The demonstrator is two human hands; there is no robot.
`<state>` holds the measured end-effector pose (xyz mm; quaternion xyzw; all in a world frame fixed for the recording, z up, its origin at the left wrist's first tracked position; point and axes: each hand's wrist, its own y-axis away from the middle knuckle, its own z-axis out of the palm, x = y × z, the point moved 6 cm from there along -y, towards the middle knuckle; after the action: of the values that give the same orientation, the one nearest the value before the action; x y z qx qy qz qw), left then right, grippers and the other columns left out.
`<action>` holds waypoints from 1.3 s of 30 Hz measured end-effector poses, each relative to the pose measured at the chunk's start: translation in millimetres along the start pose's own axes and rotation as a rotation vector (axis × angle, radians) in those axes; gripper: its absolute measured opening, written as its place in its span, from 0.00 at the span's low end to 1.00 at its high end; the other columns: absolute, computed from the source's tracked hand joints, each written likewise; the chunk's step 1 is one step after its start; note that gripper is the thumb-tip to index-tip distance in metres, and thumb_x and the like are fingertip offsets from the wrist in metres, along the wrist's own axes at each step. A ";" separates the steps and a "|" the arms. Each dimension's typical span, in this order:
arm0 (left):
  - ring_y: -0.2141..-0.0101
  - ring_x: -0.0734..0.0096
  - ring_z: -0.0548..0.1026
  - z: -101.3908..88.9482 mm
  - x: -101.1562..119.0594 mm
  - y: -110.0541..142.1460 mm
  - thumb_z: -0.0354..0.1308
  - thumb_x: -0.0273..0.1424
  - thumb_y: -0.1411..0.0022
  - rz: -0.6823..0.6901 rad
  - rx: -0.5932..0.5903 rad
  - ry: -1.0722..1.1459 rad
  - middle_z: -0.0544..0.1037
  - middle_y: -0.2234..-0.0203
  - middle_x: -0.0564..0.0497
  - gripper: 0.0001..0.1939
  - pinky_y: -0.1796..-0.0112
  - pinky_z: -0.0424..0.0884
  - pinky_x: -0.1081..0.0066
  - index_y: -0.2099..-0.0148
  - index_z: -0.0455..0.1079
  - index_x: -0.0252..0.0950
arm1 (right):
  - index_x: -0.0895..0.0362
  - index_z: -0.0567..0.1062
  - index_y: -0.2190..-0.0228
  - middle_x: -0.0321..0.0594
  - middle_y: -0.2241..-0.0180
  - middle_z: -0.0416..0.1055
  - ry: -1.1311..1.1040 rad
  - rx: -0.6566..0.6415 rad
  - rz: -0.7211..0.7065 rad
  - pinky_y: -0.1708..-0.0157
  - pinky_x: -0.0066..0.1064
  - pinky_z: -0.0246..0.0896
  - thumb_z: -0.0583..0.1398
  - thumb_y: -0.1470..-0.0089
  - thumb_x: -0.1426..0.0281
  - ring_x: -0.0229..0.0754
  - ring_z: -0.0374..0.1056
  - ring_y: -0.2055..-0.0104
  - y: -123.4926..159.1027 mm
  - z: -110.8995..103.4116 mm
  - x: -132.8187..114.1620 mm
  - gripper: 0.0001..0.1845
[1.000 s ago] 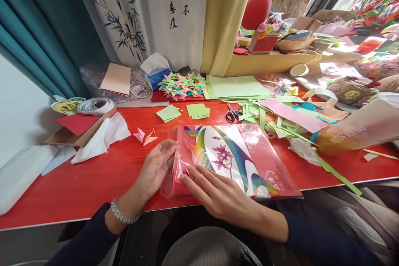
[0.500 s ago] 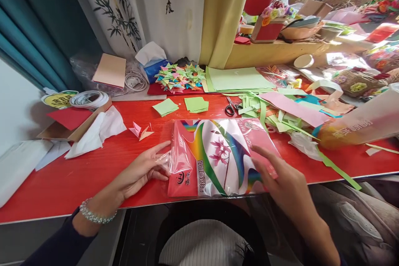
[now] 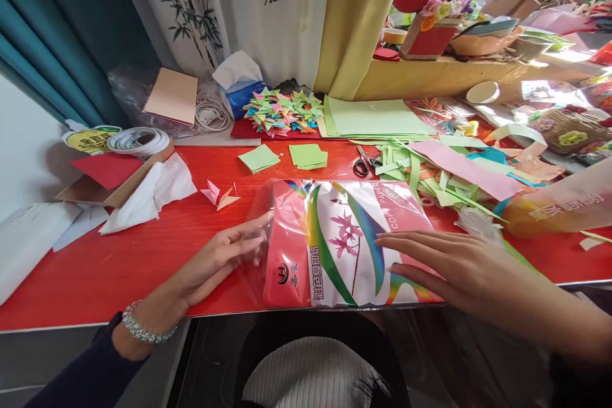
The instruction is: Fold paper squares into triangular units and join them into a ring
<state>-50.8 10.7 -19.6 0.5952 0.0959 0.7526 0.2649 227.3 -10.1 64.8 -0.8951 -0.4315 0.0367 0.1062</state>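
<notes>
A pack of coloured copy paper (image 3: 335, 223), in clear plastic with a flower and rainbow print, lies flat at the table's front edge. Beside its left end, my left hand (image 3: 224, 258) has its fingers stretched out at the loose clear wrapper flap, their tips partly behind the plastic. My right hand (image 3: 449, 264) lies flat over the pack's right part, fingers extended and palm down. Beyond the pack are two small stacks of green paper squares (image 3: 259, 158) and black-handled scissors (image 3: 363, 162). Small folded paper pieces (image 3: 220, 195) in pink and orange sit to the left.
Paper scraps and strips (image 3: 430, 172) heap up at the right, beside a plastic bag (image 3: 559, 197). Green sheets (image 3: 377, 118) and a cluster of folded paper pieces (image 3: 282, 111) lie at the back. A cardboard tray (image 3: 138, 175) with tape rolls stands left.
My right hand has turned and flattened, now reaching in from the right across the pack. My left fingers have straightened at the wrapper flap. The view has shifted slightly.
</notes>
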 end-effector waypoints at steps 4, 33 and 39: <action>0.44 0.65 0.70 14.0 2.9 2.0 0.60 0.29 0.38 0.064 -0.116 0.072 0.70 0.41 0.52 0.19 0.48 0.68 0.72 0.45 0.72 0.45 | 0.59 0.73 0.52 0.41 0.54 0.77 -0.109 0.043 -0.187 0.60 0.34 0.74 0.48 0.33 0.64 0.42 0.76 0.56 -51.8 -17.1 -25.4 0.19; 0.35 0.66 0.55 67.7 16.4 30.1 0.48 0.31 0.31 0.530 -0.540 -0.325 0.58 0.35 0.52 0.25 0.35 0.51 0.67 0.33 0.56 0.38 | 0.55 0.67 0.79 0.35 0.72 0.64 -0.559 0.266 -0.326 0.40 0.47 0.52 0.45 0.34 0.63 0.39 0.68 0.61 -137.4 -6.1 -38.6 0.23; 0.35 0.70 0.56 58.8 7.2 35.2 0.42 0.28 0.30 0.562 -0.411 -0.490 0.59 0.35 0.55 0.24 0.35 0.51 0.69 0.34 0.58 0.42 | 0.54 0.67 0.80 0.35 0.74 0.67 -0.475 0.330 -0.300 0.42 0.50 0.54 0.49 0.37 0.66 0.42 0.70 0.62 -134.2 -11.2 -37.9 0.20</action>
<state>-6.3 -25.2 18.7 0.6943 -0.2879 0.6353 0.1774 102.8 39.7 104.5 -0.7586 -0.5595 0.2980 0.1505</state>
